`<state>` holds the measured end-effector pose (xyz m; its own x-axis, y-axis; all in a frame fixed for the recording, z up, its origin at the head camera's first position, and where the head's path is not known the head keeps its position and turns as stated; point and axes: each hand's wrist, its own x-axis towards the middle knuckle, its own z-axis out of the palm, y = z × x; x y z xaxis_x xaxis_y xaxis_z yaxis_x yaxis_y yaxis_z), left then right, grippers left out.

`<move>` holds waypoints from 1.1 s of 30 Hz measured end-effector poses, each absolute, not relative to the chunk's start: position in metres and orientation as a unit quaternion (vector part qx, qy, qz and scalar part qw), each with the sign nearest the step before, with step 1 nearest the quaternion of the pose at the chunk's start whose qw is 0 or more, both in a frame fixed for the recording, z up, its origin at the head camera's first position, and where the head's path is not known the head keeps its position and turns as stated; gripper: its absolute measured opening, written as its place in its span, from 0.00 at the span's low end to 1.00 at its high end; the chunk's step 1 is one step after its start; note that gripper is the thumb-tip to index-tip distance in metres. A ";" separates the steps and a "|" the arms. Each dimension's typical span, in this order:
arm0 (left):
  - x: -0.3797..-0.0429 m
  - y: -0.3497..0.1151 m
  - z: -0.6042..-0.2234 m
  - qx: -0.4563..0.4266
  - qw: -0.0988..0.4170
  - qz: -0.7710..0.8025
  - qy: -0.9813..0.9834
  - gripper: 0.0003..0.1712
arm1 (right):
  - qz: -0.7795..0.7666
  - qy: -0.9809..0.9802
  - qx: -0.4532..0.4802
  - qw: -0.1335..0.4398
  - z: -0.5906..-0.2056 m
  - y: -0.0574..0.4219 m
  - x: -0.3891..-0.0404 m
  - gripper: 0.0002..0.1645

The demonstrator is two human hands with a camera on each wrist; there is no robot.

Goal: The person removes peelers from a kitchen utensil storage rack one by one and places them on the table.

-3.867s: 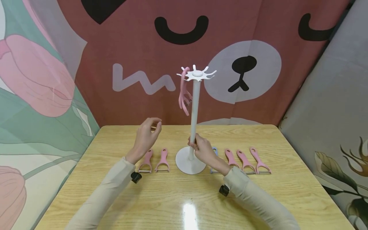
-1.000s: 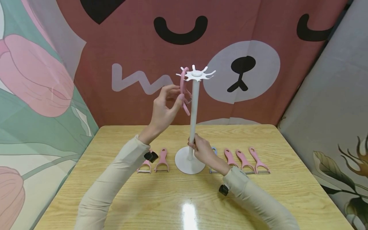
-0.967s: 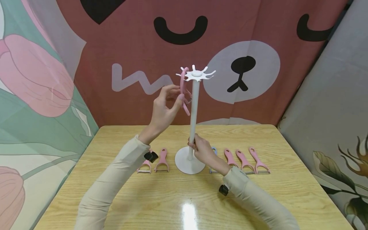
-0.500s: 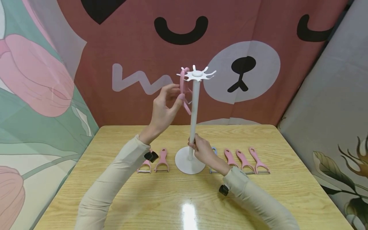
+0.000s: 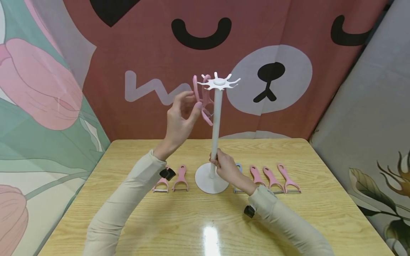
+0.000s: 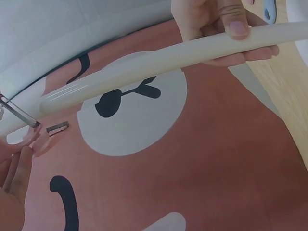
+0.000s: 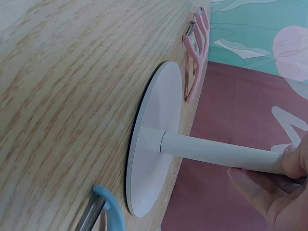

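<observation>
While the left hand (image 5: 180,119) pinches a pink peeler (image 5: 195,93) by its handle just left of the white stand's (image 5: 215,128) hook crown (image 5: 218,83), the right hand (image 5: 224,166) is curled round the pole low down, just above the round base (image 7: 155,139).

Item in hand — pink peeler, held upright at crown height, its top loop beside an outer prong and apart from it. A second pink peeler (image 5: 206,103) hangs from the crown, between the held one and the pole.

Handling note, as a judgement: the loop wants lining up over a free prong before it is let down; a light fingertip hold suits this, with the hung neighbour left undisturbed. The low clasp on the pole seems well placed to stop the stand tipping or turning.

Surface — pale wood-grain desk (image 5: 205,227), glossy, with a light glare towards the near edge in front of the base.
- Left of the base: two pink peelers (image 5: 173,179), flat, handles pointing away.
- Right of the base: one blue peeler (image 5: 238,168), partly behind the right wrist, then three pink peelers (image 5: 275,178) in a row.

Room — behind the stand, a red cloth (image 5: 243,53) printed with a cartoon bear face; left of it a green panel with pink tulips (image 5: 38,85); right of it grey fabric with leaves.
</observation>
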<state>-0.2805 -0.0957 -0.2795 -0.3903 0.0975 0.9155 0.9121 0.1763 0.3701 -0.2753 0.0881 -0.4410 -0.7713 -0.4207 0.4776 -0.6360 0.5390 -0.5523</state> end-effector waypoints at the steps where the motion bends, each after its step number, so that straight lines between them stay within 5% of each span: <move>1: -0.281 -0.096 -0.280 -0.383 0.397 -0.515 -0.657 0.20 | 0.370 -0.865 0.305 0.144 -0.441 0.088 -0.275 0.05; 33: -0.281 -0.111 -0.296 -0.349 0.460 -0.540 -0.612 0.23 | 0.371 -0.866 0.302 0.145 -0.441 0.088 -0.275 0.05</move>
<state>-0.2812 -0.1115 -0.2961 -0.3318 -0.0694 0.9408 0.9247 0.1733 0.3389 -0.2749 0.0882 -0.4408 -0.7755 -0.4158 0.4752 -0.6309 0.5414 -0.5558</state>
